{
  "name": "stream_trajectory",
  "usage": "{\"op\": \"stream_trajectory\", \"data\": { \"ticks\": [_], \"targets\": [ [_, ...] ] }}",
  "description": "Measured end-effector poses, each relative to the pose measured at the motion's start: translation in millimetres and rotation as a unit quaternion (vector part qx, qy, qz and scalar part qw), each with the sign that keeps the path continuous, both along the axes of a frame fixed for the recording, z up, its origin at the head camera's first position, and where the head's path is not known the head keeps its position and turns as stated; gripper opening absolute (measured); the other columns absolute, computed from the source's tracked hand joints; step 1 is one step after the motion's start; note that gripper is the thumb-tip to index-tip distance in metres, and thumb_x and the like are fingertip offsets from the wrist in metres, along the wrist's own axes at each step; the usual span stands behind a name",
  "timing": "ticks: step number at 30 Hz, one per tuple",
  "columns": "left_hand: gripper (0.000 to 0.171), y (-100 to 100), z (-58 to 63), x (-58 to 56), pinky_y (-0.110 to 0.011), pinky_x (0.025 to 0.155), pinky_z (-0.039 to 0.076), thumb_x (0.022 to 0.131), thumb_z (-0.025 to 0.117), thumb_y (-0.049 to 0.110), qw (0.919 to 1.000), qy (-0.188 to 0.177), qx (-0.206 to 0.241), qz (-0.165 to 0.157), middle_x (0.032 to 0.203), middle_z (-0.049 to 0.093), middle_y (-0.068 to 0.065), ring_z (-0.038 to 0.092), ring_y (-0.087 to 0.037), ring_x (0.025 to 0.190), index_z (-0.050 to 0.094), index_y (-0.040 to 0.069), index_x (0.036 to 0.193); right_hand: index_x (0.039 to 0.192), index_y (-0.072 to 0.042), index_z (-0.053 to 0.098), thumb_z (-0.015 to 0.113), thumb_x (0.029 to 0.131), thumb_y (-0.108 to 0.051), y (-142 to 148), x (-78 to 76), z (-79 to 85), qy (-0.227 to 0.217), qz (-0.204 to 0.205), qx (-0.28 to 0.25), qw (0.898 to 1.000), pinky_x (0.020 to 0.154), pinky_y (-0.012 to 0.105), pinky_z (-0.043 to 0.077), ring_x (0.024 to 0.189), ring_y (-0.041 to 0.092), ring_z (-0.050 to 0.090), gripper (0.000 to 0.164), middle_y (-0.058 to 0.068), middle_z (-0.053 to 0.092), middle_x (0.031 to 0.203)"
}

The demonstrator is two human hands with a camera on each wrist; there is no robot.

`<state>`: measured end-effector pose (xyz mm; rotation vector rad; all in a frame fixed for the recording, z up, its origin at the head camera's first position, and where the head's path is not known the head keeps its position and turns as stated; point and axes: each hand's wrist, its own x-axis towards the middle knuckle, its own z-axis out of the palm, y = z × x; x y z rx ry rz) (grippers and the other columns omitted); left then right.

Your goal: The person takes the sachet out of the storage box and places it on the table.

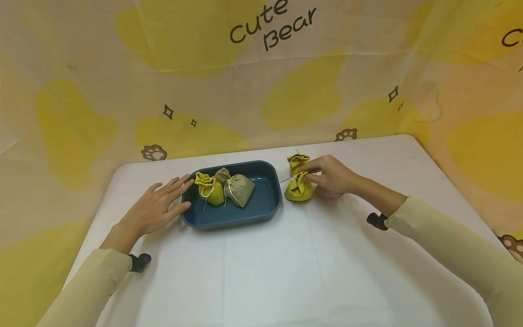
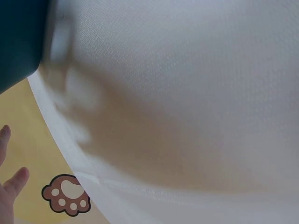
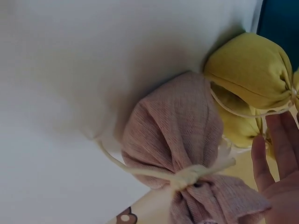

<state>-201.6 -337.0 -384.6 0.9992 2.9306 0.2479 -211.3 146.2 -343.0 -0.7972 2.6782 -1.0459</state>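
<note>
My left hand (image 1: pixel 157 206) lies at the left end of a dark blue tray (image 1: pixel 233 223), fingers straight and spread, fingertips right at its rim. Inside the tray sit a yellow drawstring pouch (image 1: pixel 214 195) and a grey-beige one (image 1: pixel 241 190). To the right of the tray, my right hand (image 1: pixel 333 175) pinches the gathered top of the nearer yellow pouch (image 1: pixel 299 191). Behind it stands another yellow pouch (image 1: pixel 297 161). A dusty pink pouch (image 3: pixel 173 126), tied with cream cord, sits beneath my right hand and is mostly hidden in the head view.
A white cloth covers the table (image 1: pixel 261 272). At its back edge hangs a yellow patterned curtain (image 1: pixel 196 91) with lettering and paw prints. Each wrist carries a small black camera mount, seen below the left cuff (image 1: pixel 140 262) and the right cuff (image 1: pixel 377 221).
</note>
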Motion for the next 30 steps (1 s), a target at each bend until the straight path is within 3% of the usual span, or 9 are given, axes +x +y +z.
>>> {"op": "stream_trajectory", "data": {
  "ticks": [4,12,21,30],
  "targets": [
    [0.065,0.3,0.4,0.1,-0.064,0.111,0.025,0.102,0.049,0.046,1.0,-0.002,0.0,0.0,0.161,0.031,-0.011,0.034,-0.039,0.144,0.033,0.015,0.157,0.121,0.001,0.07,0.068,0.092,-0.008,-1.4,-0.7,9.0,-0.015,-0.001,-0.005,1.0,0.097,0.046,0.052,0.114,0.028,0.066,0.03,0.012,0.07,0.12],
    [0.066,0.5,0.2,0.8,-0.063,0.112,0.025,0.102,0.048,0.047,1.0,-0.003,-0.003,0.002,0.161,0.03,-0.01,0.033,-0.039,0.144,0.033,0.014,0.157,0.128,-0.006,0.067,0.07,0.094,-0.018,-15.1,-1.5,25.1,-0.051,-0.022,-0.037,0.998,0.099,0.047,0.049,0.112,0.02,0.065,0.036,0.006,0.07,0.123],
    [0.066,0.5,0.0,1.7,-0.064,0.111,0.024,0.102,0.049,0.047,1.0,-0.004,0.0,0.002,0.161,0.031,-0.011,0.033,-0.039,0.144,0.033,0.014,0.157,0.132,-0.001,0.061,0.074,0.091,-0.016,-49.1,-11.6,31.6,-0.032,0.021,-0.062,0.997,0.099,0.044,0.051,0.118,0.028,0.064,0.046,0.012,0.063,0.133],
    [0.065,2.2,-4.6,3.0,-0.064,0.111,0.025,0.102,0.049,0.046,1.0,0.008,0.003,0.003,0.161,0.031,-0.01,0.033,-0.039,0.144,0.033,0.014,0.157,0.134,-0.006,0.062,0.075,0.091,-0.023,-82.6,-11.5,27.5,-0.005,0.033,-0.035,0.999,0.1,0.042,0.05,0.117,0.024,0.065,0.048,0.008,0.063,0.134]
  ]
}}
